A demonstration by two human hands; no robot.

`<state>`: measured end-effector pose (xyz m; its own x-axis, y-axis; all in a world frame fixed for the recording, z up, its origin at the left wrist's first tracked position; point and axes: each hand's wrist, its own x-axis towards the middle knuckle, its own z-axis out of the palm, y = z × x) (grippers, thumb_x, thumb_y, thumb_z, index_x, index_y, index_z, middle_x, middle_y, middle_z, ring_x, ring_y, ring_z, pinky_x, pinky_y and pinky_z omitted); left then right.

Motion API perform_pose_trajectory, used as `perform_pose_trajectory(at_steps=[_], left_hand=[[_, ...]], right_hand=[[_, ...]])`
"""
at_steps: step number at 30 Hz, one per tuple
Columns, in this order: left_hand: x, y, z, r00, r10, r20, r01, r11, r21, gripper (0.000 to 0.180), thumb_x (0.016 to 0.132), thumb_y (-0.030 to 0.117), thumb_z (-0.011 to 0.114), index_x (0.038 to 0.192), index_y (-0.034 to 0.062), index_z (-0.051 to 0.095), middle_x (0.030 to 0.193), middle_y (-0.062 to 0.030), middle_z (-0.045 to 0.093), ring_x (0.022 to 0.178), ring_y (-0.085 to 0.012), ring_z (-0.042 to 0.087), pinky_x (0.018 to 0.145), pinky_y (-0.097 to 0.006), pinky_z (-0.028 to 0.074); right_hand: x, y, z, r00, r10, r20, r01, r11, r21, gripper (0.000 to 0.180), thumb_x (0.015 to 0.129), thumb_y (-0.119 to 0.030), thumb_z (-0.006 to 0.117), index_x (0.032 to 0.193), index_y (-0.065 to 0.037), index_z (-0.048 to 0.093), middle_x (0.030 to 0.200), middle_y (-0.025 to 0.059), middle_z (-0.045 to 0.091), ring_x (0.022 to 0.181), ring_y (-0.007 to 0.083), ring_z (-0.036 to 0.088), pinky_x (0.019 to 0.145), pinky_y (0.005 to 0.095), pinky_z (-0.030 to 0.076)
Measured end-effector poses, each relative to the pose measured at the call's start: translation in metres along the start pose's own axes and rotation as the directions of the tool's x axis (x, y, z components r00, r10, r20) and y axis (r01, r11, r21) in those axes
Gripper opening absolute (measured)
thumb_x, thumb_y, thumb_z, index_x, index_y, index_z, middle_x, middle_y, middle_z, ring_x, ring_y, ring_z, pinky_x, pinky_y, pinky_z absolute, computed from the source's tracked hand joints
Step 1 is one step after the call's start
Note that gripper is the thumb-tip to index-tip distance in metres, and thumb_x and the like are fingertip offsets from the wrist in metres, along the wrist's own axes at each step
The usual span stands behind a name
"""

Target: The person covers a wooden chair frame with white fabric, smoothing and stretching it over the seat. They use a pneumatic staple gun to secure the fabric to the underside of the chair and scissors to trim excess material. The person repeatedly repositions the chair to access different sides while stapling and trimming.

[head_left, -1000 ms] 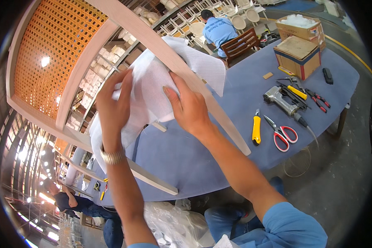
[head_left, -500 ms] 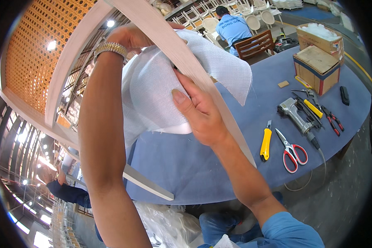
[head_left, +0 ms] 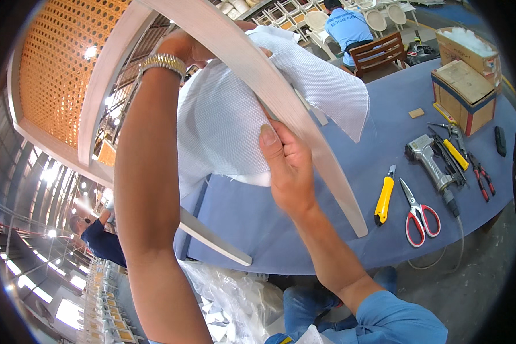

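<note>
- White woven cloth [head_left: 221, 114]: hangs in loose folds at upper centre of the frame, passing behind a slanting leg, with a pointed flap on the far side.
- Pale wooden chair frame [head_left: 312, 137]: stands tilted, with perforated cane panel [head_left: 63, 63] at upper left.
- Left hand [head_left: 192, 49]: reaches behind the leg at the cloth's upper edge; partly hidden, cannot tell whether closed on anything. Gold-toned bracelet [head_left: 161, 63] at wrist.
- Right hand [head_left: 292, 172]: sits at centre, thumb alongside the cloth near the leg, fingers curled; fingertips hidden, cannot tell whether clamped.
- Blue-grey bench [head_left: 235, 223]: extends from centre to right.
- On bench, right of frame: yellow utility knife [head_left: 384, 198]; scissors with red-and-white handles [head_left: 421, 221]; grey pneumatic staple gun [head_left: 433, 163], hose attached; red-handled pliers [head_left: 483, 179]; two cardboard boxes [head_left: 467, 97], one behind the other.
- Clear plastic sheeting [head_left: 229, 298]: lies below bench edge, lower centre.
</note>
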<state>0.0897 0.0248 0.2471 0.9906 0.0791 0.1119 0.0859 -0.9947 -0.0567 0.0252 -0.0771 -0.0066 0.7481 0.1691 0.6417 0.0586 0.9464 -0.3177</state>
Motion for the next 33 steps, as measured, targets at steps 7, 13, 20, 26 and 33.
perform_pose_trajectory(at_steps=[7, 13, 20, 26, 33], left_hand=[[-0.064, 0.001, 0.031, 0.981, 0.065, -0.182, -0.064, 0.998, 0.009, 0.054, 0.105, 0.041, 0.051, 0.139, -0.0009, 0.056, 0.149, -0.0225, 0.051, 0.138, -0.0352, 0.049, 0.115, -0.043, 0.037], [-0.115, 0.019, 0.077, 0.822, 0.374, -0.430, -0.203, 0.897, 0.393, 0.051, 0.106, 0.035, 0.048, 0.143, -0.0004, 0.048, 0.144, -0.0250, 0.053, 0.136, -0.0458, 0.046, 0.113, -0.049, 0.039], [-0.107, 0.035, 0.101, 0.704, 0.437, -0.560, -0.023, 0.802, 0.597, 0.047, 0.102, 0.030, 0.054, 0.140, 0.0026, 0.051, 0.143, -0.0206, 0.056, 0.126, -0.0445, 0.057, 0.100, -0.048, 0.050], [-0.101, 0.017, 0.125, 0.507, 0.581, -0.637, 0.031, 0.726, 0.687, 0.033, 0.103, 0.020, 0.050, 0.133, 0.0066, 0.056, 0.122, -0.0181, 0.067, 0.099, -0.0386, 0.068, 0.079, -0.045, 0.057], [-0.094, 0.026, 0.132, 0.469, 0.583, -0.663, 0.067, 0.725, 0.685, 0.034, 0.105, 0.025, 0.048, 0.134, 0.0077, 0.056, 0.121, -0.0146, 0.068, 0.098, -0.0357, 0.070, 0.075, -0.043, 0.058]], right_hand=[[0.000, 0.002, -0.002, 0.993, -0.055, -0.107, 0.028, 0.970, -0.242, 0.040, 0.107, -0.031, 0.054, 0.116, 0.007, 0.065, 0.085, -0.0008, 0.060, 0.078, 0.0049, 0.049, 0.070, 0.0223, 0.042], [0.002, -0.007, -0.001, 0.958, -0.271, -0.098, 0.195, 0.859, -0.473, 0.034, 0.105, -0.025, 0.057, 0.113, 0.006, 0.066, 0.087, 0.0096, 0.066, 0.078, 0.0159, 0.059, 0.072, 0.0298, 0.047], [0.000, 0.010, -0.004, 0.924, -0.341, -0.172, 0.230, 0.855, -0.464, 0.029, 0.107, -0.021, 0.054, 0.108, 0.005, 0.065, 0.080, 0.0023, 0.059, 0.073, 0.0088, 0.051, 0.065, 0.0245, 0.042], [0.000, 0.021, -0.001, 0.890, -0.436, -0.131, 0.298, 0.775, -0.557, 0.027, 0.109, -0.019, 0.049, 0.098, 0.003, 0.062, 0.072, -0.0003, 0.050, 0.066, 0.0063, 0.042, 0.058, 0.0253, 0.036], [-0.004, 0.023, -0.004, 0.904, -0.418, -0.090, 0.292, 0.756, -0.585, 0.027, 0.105, -0.020, 0.058, 0.117, 0.004, 0.064, 0.084, 0.0128, 0.068, 0.058, 0.0162, 0.056, 0.056, 0.0285, 0.046]])
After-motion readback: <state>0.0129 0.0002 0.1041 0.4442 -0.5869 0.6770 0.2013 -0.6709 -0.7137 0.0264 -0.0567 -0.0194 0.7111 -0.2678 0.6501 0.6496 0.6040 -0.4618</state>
